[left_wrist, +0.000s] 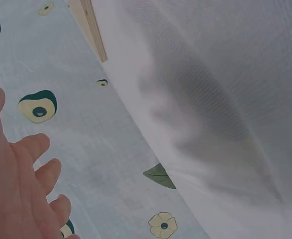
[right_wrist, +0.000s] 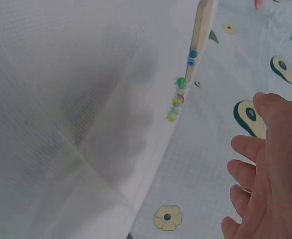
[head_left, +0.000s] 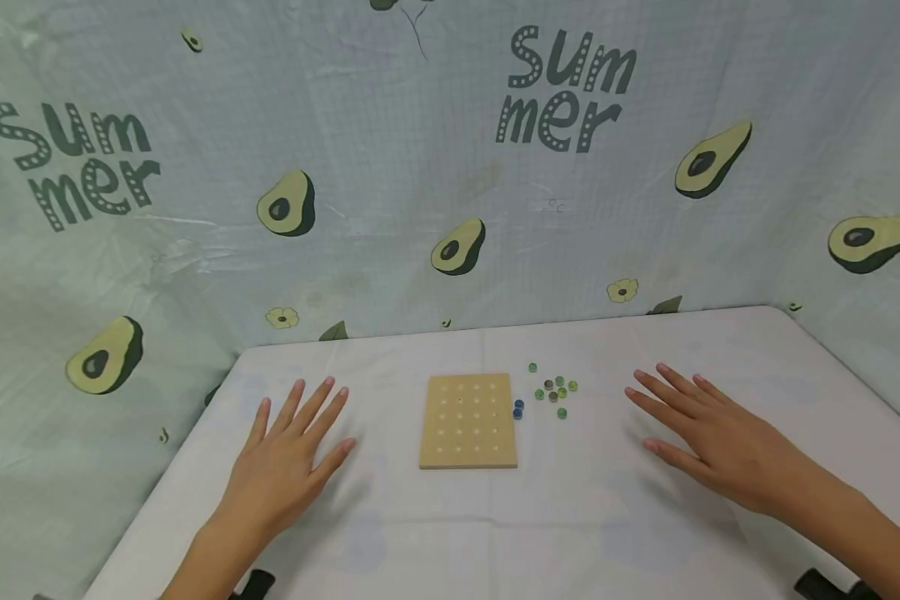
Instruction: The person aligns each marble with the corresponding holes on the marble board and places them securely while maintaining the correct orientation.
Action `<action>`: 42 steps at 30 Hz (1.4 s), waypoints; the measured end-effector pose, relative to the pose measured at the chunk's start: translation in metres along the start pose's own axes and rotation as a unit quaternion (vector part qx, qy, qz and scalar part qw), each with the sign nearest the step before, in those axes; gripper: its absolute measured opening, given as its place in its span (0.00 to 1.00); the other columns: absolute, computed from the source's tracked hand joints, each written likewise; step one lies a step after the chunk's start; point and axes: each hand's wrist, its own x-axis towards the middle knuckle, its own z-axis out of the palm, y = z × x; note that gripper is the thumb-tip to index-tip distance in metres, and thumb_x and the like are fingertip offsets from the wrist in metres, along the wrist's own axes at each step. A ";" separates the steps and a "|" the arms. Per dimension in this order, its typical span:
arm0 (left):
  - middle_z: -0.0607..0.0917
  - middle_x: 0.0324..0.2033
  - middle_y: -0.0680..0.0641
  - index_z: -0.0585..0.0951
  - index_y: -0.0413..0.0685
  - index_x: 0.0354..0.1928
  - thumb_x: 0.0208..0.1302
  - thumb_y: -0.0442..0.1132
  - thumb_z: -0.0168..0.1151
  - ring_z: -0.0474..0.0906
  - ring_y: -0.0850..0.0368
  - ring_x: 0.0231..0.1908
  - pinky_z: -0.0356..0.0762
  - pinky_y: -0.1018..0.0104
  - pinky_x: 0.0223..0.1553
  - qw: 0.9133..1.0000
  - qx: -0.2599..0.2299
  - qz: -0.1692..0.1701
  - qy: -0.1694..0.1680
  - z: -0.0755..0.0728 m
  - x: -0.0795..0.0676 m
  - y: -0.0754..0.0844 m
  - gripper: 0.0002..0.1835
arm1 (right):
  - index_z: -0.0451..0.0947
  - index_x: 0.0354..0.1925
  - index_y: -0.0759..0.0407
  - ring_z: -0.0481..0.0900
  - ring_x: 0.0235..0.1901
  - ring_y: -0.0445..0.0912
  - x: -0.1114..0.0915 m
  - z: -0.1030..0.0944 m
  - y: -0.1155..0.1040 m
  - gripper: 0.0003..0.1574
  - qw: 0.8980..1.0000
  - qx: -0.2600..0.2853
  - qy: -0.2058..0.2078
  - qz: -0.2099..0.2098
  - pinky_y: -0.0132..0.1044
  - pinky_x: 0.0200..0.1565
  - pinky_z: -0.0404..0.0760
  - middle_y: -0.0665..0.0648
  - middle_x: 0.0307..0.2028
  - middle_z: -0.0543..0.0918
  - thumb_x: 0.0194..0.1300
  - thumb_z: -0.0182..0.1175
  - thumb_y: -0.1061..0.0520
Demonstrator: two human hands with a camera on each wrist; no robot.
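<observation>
A square wooden board (head_left: 468, 422) with rows of small round hollows lies flat at the middle of the table. Two blue marbles (head_left: 518, 409) sit against its right edge. Several green, yellowish and dark marbles (head_left: 560, 393) are scattered a little further right. My left hand (head_left: 281, 458) hovers left of the board, fingers spread, holding nothing. On the other side, my right hand (head_left: 708, 433) is held above the table with straight fingers and nothing in it. In the right wrist view, the marbles (right_wrist: 176, 102) appear beyond the hand, beside the board's edge (right_wrist: 199, 40).
A white cloth (head_left: 450, 533) covers the table. Behind and to both sides hangs a pale curtain (head_left: 375, 167) printed with avocados, flowers and the word "summer". Dark objects (head_left: 255, 583) show at the bottom near both forearms.
</observation>
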 end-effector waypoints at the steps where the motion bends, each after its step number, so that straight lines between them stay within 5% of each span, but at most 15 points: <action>1: 0.55 0.80 0.50 0.58 0.61 0.80 0.75 0.66 0.47 0.43 0.42 0.79 0.27 0.40 0.77 1.000 -0.008 0.000 -0.002 0.000 0.000 0.000 0.38 | 0.57 0.79 0.44 0.41 0.80 0.45 0.001 0.001 0.000 0.44 1.000 0.004 -0.003 0.000 0.29 0.74 0.23 0.54 0.78 0.59 0.74 0.58 0.36; 7: 0.54 0.80 0.51 0.57 0.63 0.80 0.77 0.66 0.44 0.45 0.41 0.79 0.36 0.35 0.75 0.998 -0.066 -0.003 -0.023 0.004 0.003 0.001 0.36 | 0.57 0.80 0.43 0.51 0.79 0.50 0.008 0.004 -0.004 0.43 0.999 0.030 -0.031 0.005 0.26 0.73 0.23 0.54 0.78 0.59 0.75 0.55 0.35; 15: 0.56 0.79 0.54 0.59 0.64 0.80 0.76 0.61 0.52 0.46 0.43 0.79 0.38 0.32 0.74 0.988 -0.143 0.031 -0.058 0.015 0.016 0.004 0.35 | 0.58 0.79 0.38 0.57 0.77 0.53 0.018 0.008 -0.009 0.40 0.994 0.089 -0.061 0.008 0.17 0.69 0.27 0.50 0.78 0.60 0.76 0.53 0.34; 19: 0.56 0.79 0.55 0.58 0.65 0.80 0.76 0.59 0.52 0.46 0.45 0.79 0.39 0.32 0.74 0.979 -0.185 0.048 -0.063 0.020 0.023 0.007 0.35 | 0.58 0.79 0.36 0.57 0.77 0.53 0.022 0.010 -0.009 0.39 0.992 0.101 -0.069 0.010 0.35 0.77 0.47 0.49 0.78 0.60 0.76 0.53 0.34; 24: 0.57 0.79 0.52 0.57 0.66 0.80 0.77 0.56 0.52 0.46 0.47 0.79 0.40 0.32 0.74 0.966 -0.239 0.068 -0.077 0.024 0.029 0.011 0.33 | 0.58 0.79 0.37 0.60 0.75 0.55 0.026 0.012 -0.011 0.40 0.989 0.115 -0.090 0.020 0.60 0.66 0.71 0.50 0.78 0.59 0.75 0.52 0.32; 34: 0.55 0.80 0.50 0.57 0.62 0.81 0.80 0.54 0.49 0.45 0.43 0.79 0.43 0.35 0.75 0.942 -0.301 0.077 -0.125 0.029 0.038 0.019 0.32 | 0.59 0.79 0.38 0.72 0.69 0.50 0.035 0.023 -0.018 0.38 0.981 0.156 -0.117 0.019 0.55 0.62 0.77 0.47 0.77 0.62 0.77 0.50 0.33; 42: 0.57 0.79 0.53 0.56 0.66 0.80 0.78 0.58 0.50 0.50 0.47 0.78 0.51 0.38 0.75 0.928 -0.352 0.041 -0.117 0.033 0.044 0.030 0.33 | 0.64 0.76 0.42 0.73 0.68 0.51 0.043 0.024 -0.015 0.35 0.977 0.179 -0.117 0.012 0.55 0.63 0.76 0.49 0.71 0.71 0.77 0.52 0.37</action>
